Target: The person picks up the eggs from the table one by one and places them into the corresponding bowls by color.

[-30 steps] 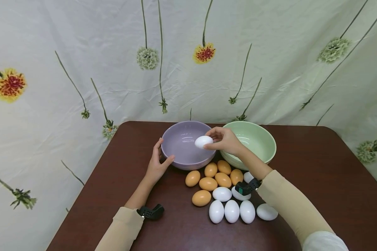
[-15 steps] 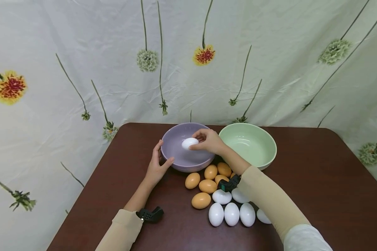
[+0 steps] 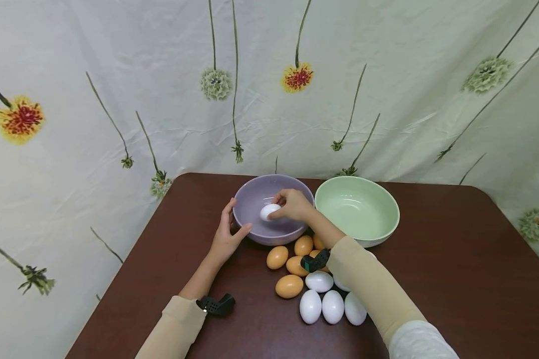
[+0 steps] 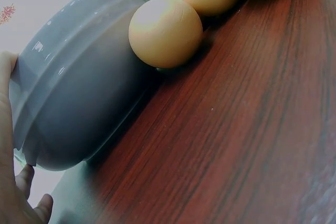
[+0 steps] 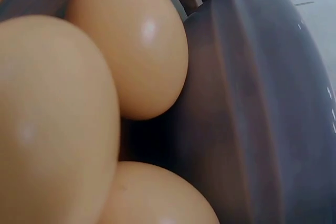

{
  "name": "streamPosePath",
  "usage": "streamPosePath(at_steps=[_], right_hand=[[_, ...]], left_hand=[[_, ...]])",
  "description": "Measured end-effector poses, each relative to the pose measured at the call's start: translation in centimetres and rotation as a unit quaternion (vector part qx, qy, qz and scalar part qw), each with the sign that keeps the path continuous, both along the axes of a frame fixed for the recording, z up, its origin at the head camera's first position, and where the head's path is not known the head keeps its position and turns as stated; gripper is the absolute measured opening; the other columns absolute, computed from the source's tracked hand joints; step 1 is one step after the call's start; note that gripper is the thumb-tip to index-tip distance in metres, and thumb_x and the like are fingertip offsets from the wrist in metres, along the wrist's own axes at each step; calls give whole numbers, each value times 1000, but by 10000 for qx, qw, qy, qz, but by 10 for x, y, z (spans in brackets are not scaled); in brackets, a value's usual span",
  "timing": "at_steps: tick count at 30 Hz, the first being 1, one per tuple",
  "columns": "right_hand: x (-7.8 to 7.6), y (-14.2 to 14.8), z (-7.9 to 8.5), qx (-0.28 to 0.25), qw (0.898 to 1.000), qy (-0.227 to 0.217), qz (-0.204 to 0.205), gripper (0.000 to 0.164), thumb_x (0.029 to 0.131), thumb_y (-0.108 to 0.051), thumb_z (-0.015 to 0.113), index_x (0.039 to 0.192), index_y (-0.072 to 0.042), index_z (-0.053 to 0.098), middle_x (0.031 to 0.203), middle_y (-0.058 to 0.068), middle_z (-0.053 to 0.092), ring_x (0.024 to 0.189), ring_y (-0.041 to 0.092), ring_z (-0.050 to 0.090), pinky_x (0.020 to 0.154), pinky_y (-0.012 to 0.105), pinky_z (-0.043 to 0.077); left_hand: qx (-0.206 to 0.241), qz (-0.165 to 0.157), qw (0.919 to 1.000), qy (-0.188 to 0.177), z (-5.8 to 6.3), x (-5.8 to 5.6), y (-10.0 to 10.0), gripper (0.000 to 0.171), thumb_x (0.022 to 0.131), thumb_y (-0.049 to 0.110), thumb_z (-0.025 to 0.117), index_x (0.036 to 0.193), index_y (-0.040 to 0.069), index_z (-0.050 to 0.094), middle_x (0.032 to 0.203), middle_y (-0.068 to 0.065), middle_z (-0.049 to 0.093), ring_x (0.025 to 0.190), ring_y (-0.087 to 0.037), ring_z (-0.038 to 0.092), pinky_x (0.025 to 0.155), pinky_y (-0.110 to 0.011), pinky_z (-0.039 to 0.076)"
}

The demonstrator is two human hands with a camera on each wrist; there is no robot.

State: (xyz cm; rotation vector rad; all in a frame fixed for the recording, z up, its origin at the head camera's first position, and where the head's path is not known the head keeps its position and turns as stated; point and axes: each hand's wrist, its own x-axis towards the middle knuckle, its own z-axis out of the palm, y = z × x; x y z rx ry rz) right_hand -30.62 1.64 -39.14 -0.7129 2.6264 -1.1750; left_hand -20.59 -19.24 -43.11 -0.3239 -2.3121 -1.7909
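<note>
My right hand (image 3: 295, 206) pinches a white egg (image 3: 267, 213) low inside the purple bowl (image 3: 276, 241), its fingers on the egg's right end. At the bowl's left side my left hand (image 3: 223, 243) holds the wall, thumb by the near rim and fingers spread along the outside. In the left wrist view this hand's fingers (image 4: 6, 93) lie against the bowl's outer wall (image 4: 89, 77). Brown eggs (image 3: 277, 257) lie on the table just in front of the bowl, some under my right forearm. The right wrist view shows brown eggs (image 5: 131, 45) close up beside the bowl (image 5: 252, 103), not the hand.
A light green bowl (image 3: 359, 209) with nothing visible inside stands to the right of the purple one. Several white eggs (image 3: 310, 307) lie nearer me, partly covered by my right sleeve (image 3: 373, 289). The dark brown table (image 3: 453, 259) ends at a flowered cloth (image 3: 260, 114).
My right hand has carried the white egg left and down into the purple bowl. My left hand stays at the bowl's side.
</note>
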Motion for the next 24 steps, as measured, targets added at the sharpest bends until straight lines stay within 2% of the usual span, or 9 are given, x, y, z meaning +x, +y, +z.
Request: streamPosePath(at_steps=[11,17,24], right_hand=[[-7,-4,-6,684,9971,-145,310,32,68,-22,88,87,-6,67,82,2,65,81,17,59,78,28,47],[-4,-3,-5,789,9952,-205,541,31,69,-23,87,85,-7,67,81,1,65,80,16,60,77,28,48],[-3,-8,-7,829,9937,-160,734,33,71,-21,87,92,-4,68,85,1,66,82,14,59,78,26,47]], left_hand=[[7,-7,10000,-29,2,1,1,76,91,5,64,151,-4,18,161,-19,8,145,-32,16,112,-55,20],[-46,-86,10000,-19,1,0,1,76,92,5,63,151,-3,16,160,-21,6,146,-35,10,112,-58,17],[30,-32,10000,-7,0,1,-1,76,91,4,64,151,-4,17,161,-20,7,146,-35,13,113,-55,17]])
